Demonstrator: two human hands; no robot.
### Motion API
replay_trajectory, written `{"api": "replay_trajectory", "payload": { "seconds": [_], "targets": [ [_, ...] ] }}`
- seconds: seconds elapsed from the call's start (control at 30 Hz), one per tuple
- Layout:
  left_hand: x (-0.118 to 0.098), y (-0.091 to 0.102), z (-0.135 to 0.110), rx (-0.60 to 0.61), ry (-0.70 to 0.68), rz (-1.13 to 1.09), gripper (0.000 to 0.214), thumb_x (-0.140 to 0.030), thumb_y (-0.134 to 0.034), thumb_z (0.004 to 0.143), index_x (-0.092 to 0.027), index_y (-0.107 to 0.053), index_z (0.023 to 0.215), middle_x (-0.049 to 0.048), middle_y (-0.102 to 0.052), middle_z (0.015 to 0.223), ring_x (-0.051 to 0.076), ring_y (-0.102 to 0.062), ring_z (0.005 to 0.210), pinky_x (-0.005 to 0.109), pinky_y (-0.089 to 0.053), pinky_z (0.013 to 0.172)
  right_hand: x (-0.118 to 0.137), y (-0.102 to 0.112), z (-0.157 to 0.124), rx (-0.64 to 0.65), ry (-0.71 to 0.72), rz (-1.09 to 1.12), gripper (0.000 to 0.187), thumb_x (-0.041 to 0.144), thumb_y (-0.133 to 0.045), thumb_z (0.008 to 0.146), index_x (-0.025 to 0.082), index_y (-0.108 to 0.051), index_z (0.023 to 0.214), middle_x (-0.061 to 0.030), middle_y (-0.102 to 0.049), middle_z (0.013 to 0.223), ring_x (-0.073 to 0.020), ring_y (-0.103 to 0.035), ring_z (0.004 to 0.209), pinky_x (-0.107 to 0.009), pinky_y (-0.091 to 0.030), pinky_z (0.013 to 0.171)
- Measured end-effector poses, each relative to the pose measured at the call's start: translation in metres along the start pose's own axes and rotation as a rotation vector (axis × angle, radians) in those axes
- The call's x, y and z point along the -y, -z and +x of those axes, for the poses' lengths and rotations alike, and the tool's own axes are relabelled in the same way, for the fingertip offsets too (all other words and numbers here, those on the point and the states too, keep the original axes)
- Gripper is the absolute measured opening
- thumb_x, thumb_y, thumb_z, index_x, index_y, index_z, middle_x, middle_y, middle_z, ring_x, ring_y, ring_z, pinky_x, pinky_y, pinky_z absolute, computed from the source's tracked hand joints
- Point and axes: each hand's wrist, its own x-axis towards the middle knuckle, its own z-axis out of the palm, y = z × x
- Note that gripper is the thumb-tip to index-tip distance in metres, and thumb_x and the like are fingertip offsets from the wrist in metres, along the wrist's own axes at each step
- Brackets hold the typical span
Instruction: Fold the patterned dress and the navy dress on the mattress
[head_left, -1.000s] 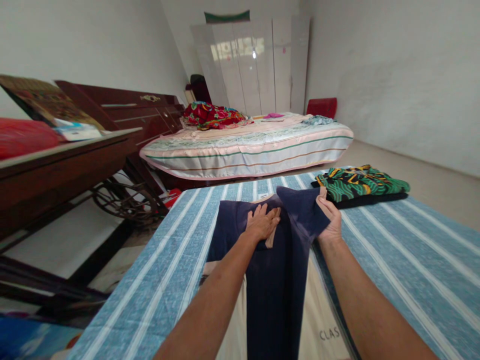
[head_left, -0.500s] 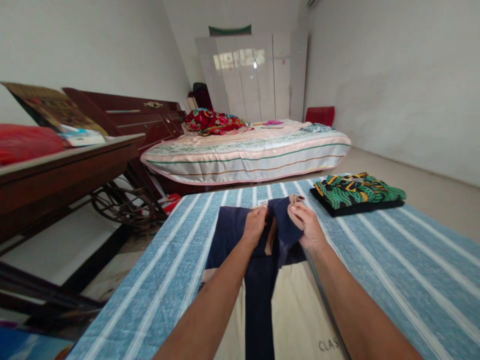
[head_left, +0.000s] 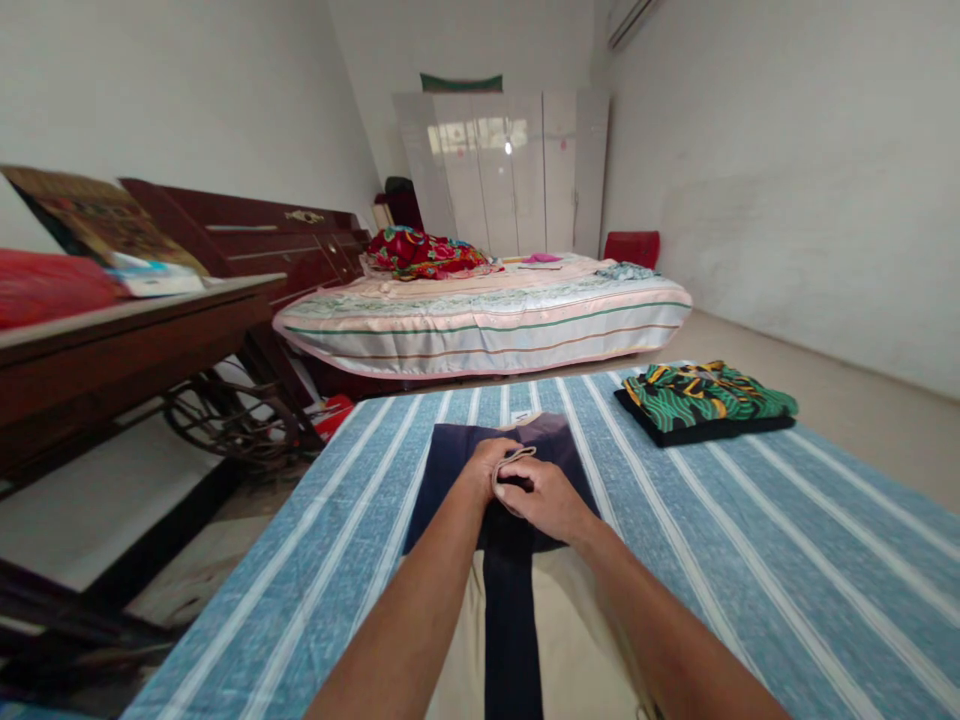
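A navy and beige shirt (head_left: 457,470) lies flat on the blue striped sheet (head_left: 712,520) in front of me, both sides folded toward the middle. My left hand (head_left: 484,468) and my right hand (head_left: 544,495) meet over its centre. Each one pinches the beige sleeve cuff (head_left: 517,458) between fingers and thumb. The lower part of the shirt runs down between my forearms, beige with a navy strip.
A folded green, yellow and black patterned garment (head_left: 705,398) rests on the sheet at the right. A dark wooden table (head_left: 127,340) stands at the left with a book on it. Beyond lie a bed (head_left: 487,315) with clothes and a white wardrobe (head_left: 502,170).
My right hand has carried the shirt's right side and sleeve leftward over the middle. Both hands have come together on the cuff, and the camera has tilted up slightly.
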Motion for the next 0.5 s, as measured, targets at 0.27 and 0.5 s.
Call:
{"api": "replay_trajectory", "payload": {
  "seconds": [0.27,0.5],
  "targets": [
    [-0.007,0.007,0.003,-0.131,0.047,-0.039,0.01,-0.007,-0.064,0.063,-0.012,-0.066,0.071,0.0031,-0.063,0.051,0.019,-0.062,0.049,0.029,-0.051,0.052,-0.032,0.047,0.007,-0.138,-0.126,-0.405,0.026,0.032,-0.048,0.084,0.019,-0.066,0.096,-0.0065,-0.068,0.099,-0.0198,-0.062,0.091,-0.034,-0.046,0.084],
    [-0.003,0.015,0.006,-0.211,0.051,-0.085,0.009,-0.01,-0.059,0.067,-0.013,-0.066,0.072,0.0018,-0.062,0.049,0.018,-0.061,0.047,0.029,-0.051,0.052,-0.065,0.045,0.028,0.062,-0.096,-0.588,0.043,0.035,-0.051,0.083,0.015,-0.056,0.121,-0.0119,-0.053,0.129,-0.0243,-0.042,0.124,-0.039,-0.029,0.105]
  ]
}}
